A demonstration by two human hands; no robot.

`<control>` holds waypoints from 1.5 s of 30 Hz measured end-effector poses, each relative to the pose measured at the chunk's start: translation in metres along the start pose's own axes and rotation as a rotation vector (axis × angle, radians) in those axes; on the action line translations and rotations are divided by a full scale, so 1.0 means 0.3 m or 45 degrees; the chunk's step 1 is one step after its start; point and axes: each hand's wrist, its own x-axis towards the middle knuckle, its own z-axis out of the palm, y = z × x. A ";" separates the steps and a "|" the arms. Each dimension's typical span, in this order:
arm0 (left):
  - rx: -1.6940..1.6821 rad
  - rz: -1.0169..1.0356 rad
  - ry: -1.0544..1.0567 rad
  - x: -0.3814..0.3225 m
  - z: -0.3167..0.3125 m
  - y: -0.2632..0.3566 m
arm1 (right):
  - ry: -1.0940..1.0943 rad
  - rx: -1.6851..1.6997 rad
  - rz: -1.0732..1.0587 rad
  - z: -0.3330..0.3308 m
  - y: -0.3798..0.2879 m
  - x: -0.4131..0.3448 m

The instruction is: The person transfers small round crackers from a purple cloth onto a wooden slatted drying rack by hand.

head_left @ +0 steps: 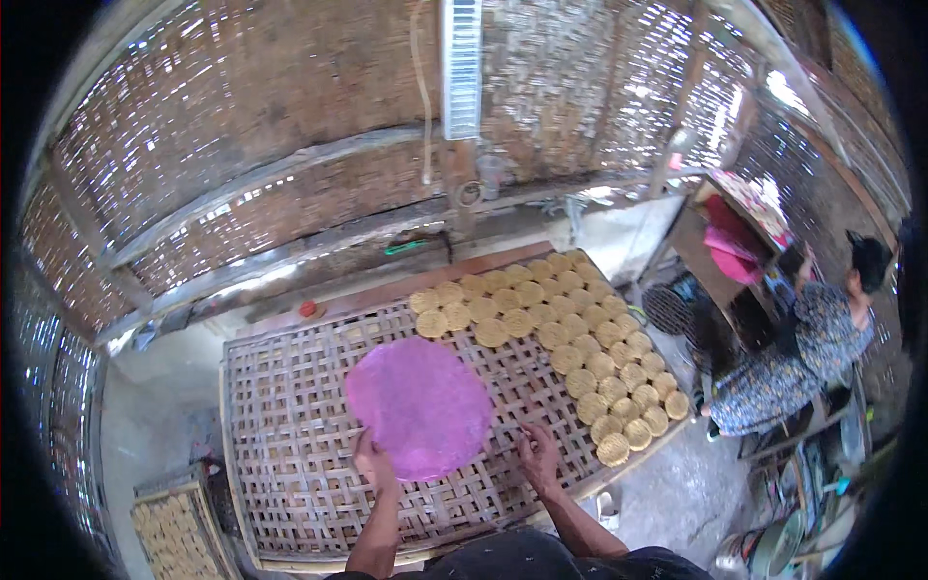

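Note:
Before me a round, flat pink-purple sheet [420, 413], perhaps plastic, is over a woven bamboo drying rack [290, 406]. My left hand [375, 462] grips its lower left edge with the thumb on top. Whether the sheet lies on the slats or is held just above them I cannot tell. To the right of the sheet, my right hand [539, 458] is over the rack with its fingers curled; anything between the fingertips is too small to make out. Rows of round, yellowish noodle-like cakes [580, 341] cover the rack's right side and part of its far edge.
A seated person in a patterned garment [826, 341] is at a small wooden table [696, 254] with pink sheets [732, 250] on it. Another rack of cakes [174, 540] leans at lower left. A woven bamboo wall [326, 87] rises behind. A red object [309, 309] rests by the far edge.

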 end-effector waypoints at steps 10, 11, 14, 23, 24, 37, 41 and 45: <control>0.068 0.144 0.356 -0.033 -0.469 -0.379 | 0.136 0.083 0.152 -0.232 0.062 -0.105; -0.060 -0.055 0.334 -0.052 -0.537 -0.420 | 0.167 0.082 0.163 -0.242 0.074 -0.138; 0.038 -0.050 0.469 -0.115 -0.603 -0.312 | 0.118 0.124 0.154 -0.300 0.088 -0.195; -0.230 0.215 -0.027 -0.697 -0.244 0.344 | 0.283 0.308 0.098 -0.769 0.188 -0.549; -0.284 0.232 -0.165 -0.804 -0.188 0.409 | 0.308 0.293 0.127 -0.838 0.232 -0.627; -0.617 0.480 -1.802 -2.378 -0.127 1.043 | 1.406 -0.282 0.960 -1.895 0.452 -2.086; -0.499 0.939 -1.821 -2.696 -0.172 1.116 | 1.632 -0.198 1.113 -2.020 0.461 -2.333; -0.632 0.866 -2.237 -3.025 -0.199 1.200 | 1.872 -0.147 1.044 -2.096 0.531 -2.504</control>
